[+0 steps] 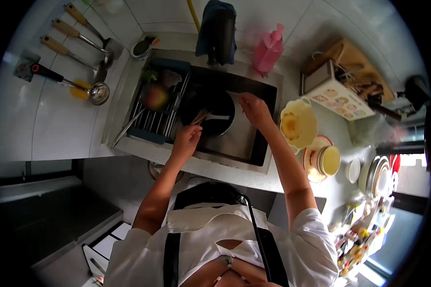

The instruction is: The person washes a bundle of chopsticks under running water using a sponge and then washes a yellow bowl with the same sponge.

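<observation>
1. From my remote view, the left hand [188,137] has its fingers clamped on several thin, pale wooden sticks [200,116], angled over a round black pan [207,101].
2. The right hand [255,110] is raised just beside the pan's right rim, fingers bent; I cannot tell whether they grip anything.
3. The pan sits in a rectangular stainless-steel sink [244,143], beside a metal-barred rack with teal ends [146,136].
4. Progress, as I judge it: sticks in hand, not yet put down; what remains I cannot tell.
</observation>
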`<state>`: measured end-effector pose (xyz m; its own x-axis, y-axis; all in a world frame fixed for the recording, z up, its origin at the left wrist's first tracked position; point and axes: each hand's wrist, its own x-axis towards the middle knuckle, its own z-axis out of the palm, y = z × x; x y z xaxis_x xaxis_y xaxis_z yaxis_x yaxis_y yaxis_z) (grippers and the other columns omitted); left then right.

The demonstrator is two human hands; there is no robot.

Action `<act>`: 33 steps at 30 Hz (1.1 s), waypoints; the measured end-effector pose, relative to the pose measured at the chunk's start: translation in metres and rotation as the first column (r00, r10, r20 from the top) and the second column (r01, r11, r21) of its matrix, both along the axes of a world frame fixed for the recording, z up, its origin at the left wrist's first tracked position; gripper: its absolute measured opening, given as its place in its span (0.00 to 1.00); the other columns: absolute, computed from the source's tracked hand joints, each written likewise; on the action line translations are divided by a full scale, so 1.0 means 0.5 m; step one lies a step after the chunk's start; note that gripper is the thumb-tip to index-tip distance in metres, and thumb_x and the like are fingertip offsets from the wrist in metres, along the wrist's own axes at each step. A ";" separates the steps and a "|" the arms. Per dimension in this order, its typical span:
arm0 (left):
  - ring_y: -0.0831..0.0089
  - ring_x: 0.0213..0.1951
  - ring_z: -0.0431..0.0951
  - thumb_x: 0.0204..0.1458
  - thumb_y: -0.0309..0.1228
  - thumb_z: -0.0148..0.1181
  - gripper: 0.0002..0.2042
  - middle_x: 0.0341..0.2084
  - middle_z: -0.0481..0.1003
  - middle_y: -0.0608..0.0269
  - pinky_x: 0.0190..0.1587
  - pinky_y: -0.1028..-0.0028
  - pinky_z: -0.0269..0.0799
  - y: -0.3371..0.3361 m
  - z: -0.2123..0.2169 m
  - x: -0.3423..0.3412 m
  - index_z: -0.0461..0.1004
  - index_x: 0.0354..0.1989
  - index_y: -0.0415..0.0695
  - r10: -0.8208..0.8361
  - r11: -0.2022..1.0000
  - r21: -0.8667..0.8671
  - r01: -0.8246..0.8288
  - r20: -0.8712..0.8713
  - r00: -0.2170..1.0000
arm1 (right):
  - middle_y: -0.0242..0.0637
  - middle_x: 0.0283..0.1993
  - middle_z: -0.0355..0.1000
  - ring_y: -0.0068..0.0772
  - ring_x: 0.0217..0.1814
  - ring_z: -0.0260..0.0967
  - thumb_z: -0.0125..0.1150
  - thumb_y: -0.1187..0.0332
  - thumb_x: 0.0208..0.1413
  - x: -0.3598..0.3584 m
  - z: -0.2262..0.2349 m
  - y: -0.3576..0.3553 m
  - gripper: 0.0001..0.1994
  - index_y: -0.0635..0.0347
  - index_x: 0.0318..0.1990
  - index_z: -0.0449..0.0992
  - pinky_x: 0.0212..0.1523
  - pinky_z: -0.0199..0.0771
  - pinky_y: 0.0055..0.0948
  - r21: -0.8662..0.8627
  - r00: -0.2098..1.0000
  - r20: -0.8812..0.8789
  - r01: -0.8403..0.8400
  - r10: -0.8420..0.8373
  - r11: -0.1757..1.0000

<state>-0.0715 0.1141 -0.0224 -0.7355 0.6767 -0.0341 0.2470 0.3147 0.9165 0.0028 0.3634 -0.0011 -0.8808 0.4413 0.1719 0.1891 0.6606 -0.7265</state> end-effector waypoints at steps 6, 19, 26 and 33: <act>0.67 0.35 0.72 0.48 0.27 0.52 0.09 0.32 0.72 0.56 0.35 0.74 0.67 0.013 -0.051 -0.005 0.70 0.37 0.39 0.145 0.989 0.016 -0.146 0.013 0.989 | 0.40 0.43 0.67 0.46 0.35 0.68 0.48 0.69 0.48 -0.130 -0.021 0.059 0.07 0.56 0.34 0.71 0.33 0.70 0.39 0.342 0.999 0.011 0.030 -0.036 0.939; 0.70 0.33 0.72 0.49 0.27 0.50 0.09 0.31 0.71 0.58 0.35 0.75 0.66 -0.002 -0.113 -0.037 0.69 0.37 0.39 0.143 0.989 -0.049 -0.142 0.016 0.990 | 0.38 0.44 0.65 0.37 0.45 0.63 0.51 0.69 0.44 -0.348 -0.134 0.213 0.15 0.56 0.42 0.69 0.42 0.67 0.33 0.792 0.797 0.554 -0.414 -0.241 0.449; 0.67 0.35 0.71 0.48 0.30 0.52 0.10 0.33 0.71 0.57 0.35 0.75 0.65 -0.034 -0.092 -0.064 0.69 0.39 0.40 0.126 0.978 -0.177 -0.111 0.077 0.989 | 0.43 0.46 0.63 0.43 0.48 0.61 0.52 0.69 0.43 -0.343 -0.128 0.191 0.18 0.58 0.45 0.66 0.45 0.64 0.34 0.775 0.828 0.513 -0.333 -0.226 0.537; 0.61 0.37 0.70 0.47 0.32 0.53 0.14 0.38 0.69 0.53 0.38 0.70 0.65 -0.056 -0.141 -0.080 0.67 0.41 0.38 0.099 0.985 -0.139 -0.098 -0.006 0.995 | 0.48 0.48 0.61 0.49 0.50 0.59 0.52 0.70 0.43 -0.259 -0.143 0.144 0.21 0.59 0.48 0.63 0.49 0.61 0.36 0.266 0.996 -0.046 0.087 -0.078 0.960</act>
<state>-0.1117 0.0863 -0.0931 -0.7983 0.5896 -0.1229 0.2082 0.4615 0.8624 -0.1265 0.4356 -0.0724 -0.8347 0.4463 0.3228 0.2294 0.8145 -0.5329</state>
